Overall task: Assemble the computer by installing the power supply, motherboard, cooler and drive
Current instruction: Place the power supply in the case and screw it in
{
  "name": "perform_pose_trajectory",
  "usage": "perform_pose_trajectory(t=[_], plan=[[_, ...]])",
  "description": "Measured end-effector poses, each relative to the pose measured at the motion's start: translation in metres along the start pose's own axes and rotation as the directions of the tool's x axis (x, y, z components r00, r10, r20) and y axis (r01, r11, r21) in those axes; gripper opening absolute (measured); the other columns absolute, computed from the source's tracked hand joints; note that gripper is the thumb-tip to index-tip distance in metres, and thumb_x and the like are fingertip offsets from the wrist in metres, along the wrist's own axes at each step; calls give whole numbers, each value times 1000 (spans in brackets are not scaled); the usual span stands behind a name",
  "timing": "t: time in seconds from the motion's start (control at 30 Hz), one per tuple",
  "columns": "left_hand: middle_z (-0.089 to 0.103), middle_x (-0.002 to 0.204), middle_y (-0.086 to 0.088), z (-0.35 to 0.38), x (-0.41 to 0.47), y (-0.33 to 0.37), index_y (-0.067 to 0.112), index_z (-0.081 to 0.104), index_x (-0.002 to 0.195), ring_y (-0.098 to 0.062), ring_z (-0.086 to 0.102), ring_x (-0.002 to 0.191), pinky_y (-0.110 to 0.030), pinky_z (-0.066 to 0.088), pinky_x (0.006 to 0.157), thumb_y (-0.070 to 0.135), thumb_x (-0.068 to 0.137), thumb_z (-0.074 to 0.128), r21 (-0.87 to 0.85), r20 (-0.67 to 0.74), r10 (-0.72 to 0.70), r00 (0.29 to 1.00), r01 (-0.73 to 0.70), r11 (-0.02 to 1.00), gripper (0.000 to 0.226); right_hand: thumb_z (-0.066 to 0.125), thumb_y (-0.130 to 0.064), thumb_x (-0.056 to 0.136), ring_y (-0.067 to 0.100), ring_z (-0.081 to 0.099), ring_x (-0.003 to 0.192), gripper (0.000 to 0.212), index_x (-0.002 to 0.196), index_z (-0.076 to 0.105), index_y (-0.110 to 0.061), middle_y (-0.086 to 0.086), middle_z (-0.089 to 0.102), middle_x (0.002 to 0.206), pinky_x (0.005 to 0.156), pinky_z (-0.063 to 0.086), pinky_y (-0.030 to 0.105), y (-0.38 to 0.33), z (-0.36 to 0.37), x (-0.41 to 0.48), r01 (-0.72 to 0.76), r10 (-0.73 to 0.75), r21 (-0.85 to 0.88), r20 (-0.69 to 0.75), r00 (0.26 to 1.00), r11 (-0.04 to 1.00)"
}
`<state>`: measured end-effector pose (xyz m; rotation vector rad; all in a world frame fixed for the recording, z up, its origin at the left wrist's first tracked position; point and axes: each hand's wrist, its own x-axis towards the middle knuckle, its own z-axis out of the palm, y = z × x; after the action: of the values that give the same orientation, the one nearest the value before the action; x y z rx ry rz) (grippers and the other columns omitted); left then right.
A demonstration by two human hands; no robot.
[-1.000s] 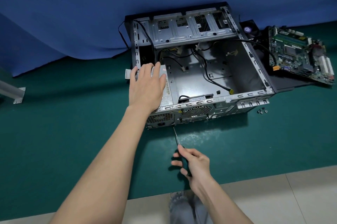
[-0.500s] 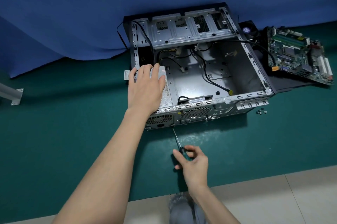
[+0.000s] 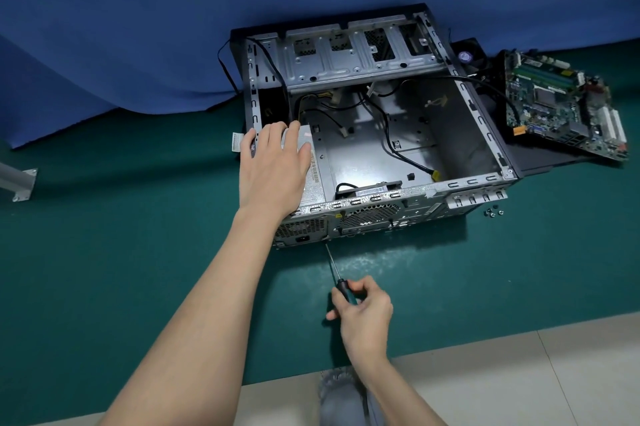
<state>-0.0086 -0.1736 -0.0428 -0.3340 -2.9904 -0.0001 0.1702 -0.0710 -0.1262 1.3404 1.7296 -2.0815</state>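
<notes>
An open metal computer case (image 3: pixel 478 120) lies on its side on the green mat. The grey power supply (image 3: pixel 313 179) sits in its near left corner, and my left hand (image 3: pixel 273 169) presses flat on top of it with straight fingers. My right hand (image 3: pixel 363 308) grips the black handle of a screwdriver (image 3: pixel 332 266), whose tip touches the case's rear panel just below the power supply. The green motherboard (image 3: pixel 561 103) lies outside the case at the right. A black fan cooler (image 3: pixel 467 55) sits behind the case's far right corner.
Several small screws (image 3: pixel 491 212) lie on the mat by the case's near right corner. Loose black cables (image 3: pixel 398 148) run across the case floor. A blue cloth (image 3: pixel 138 27) hangs behind. A metal bracket (image 3: pixel 19 183) sits at the far left. Pale floor tiles (image 3: pixel 519 384) border the mat.
My right hand has shifted its fingers round the screwdriver handle, turning it, with the tip staying at the case's rear panel. My left hand has stayed on the power supply.
</notes>
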Motion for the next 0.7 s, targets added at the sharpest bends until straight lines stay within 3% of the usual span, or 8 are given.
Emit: perform_pose_trajectory(t=[0.17, 0.3, 0.4, 0.43, 0.5, 0.57, 0.63, 0.7], plan=[[43, 135, -4, 2, 0, 1, 14, 32, 144, -19, 34, 130, -38, 10, 114, 35, 102, 19, 4, -10, 1, 1000, -1, 1000, 49, 77, 0, 73, 20, 67, 53, 19, 83, 61, -3, 19, 68, 74, 31, 29, 16, -11, -15, -3, -498, 397, 387, 313, 863, 776], [43, 135, -4, 2, 0, 0, 14, 34, 143, -18, 33, 131, -37, 9, 113, 35, 102, 20, -4, -11, -1, 1000, 1, 1000, 48, 79, -10, 78, 22, 63, 45, 23, 93, 62, -3, 13, 68, 76, 35, 36, 21, -3, -9, -2, -162, 155, 73, 94, 983, 984], [43, 135, -3, 2, 0, 0, 14, 34, 144, -18, 33, 131, -37, 10, 113, 36, 102, 19, 0, -10, 2, 1000, -2, 1000, 49, 78, -5, 78, 17, 57, 36, 24, 80, 55, -10, 5, 60, 73, 39, 47, 34, 1, -4, 1, 124, -133, -185, -37, 990, 975], [43, 135, -3, 1, 0, 0, 14, 33, 144, -18, 33, 131, -37, 10, 114, 36, 102, 19, 4, -10, 1, 1000, -1, 1000, 49, 75, -3, 80, 17, 55, 34, 28, 72, 50, -11, 5, 60, 68, 35, 44, 32, 1, -4, 2, 97, -105, -196, -31, 994, 976], [43, 135, -4, 2, 0, 1, 14, 33, 144, -19, 33, 131, -37, 10, 114, 35, 102, 19, 8, -12, 3, 1000, -3, 1000, 49, 74, 0, 80, 17, 55, 35, 27, 69, 51, -8, 10, 61, 62, 29, 29, 20, -3, -6, 1, -158, 151, 114, 67, 986, 981], [43, 135, -4, 2, -1, 1, 13, 33, 144, -19, 33, 131, -38, 11, 114, 35, 102, 19, 7, -15, 5, 1000, -5, 1000, 49, 77, -3, 77, 14, 57, 42, 19, 80, 58, -4, 14, 65, 66, 29, 23, 16, -9, -11, -4, -477, 405, 362, 259, 877, 801], [43, 135, -4, 2, -1, 0, 13, 34, 144, -19, 33, 131, -38, 11, 114, 35, 102, 19, 5, -16, 3, 1000, -3, 1000, 49, 79, -9, 76, 16, 61, 46, 24, 89, 60, -3, 14, 69, 72, 30, 24, 16, -11, -12, -4, -439, 368, 295, 268, 890, 848], [43, 135, -4, 1, -1, 0, 14, 34, 144, -18, 33, 131, -37, 10, 114, 36, 102, 19, 0, -9, 2, 1000, -2, 1000, 49, 82, -11, 74, 19, 62, 46, 32, 96, 60, -5, 13, 68, 79, 31, 29, 18, -8, -9, -3, -234, 215, 121, 157, 964, 965]])
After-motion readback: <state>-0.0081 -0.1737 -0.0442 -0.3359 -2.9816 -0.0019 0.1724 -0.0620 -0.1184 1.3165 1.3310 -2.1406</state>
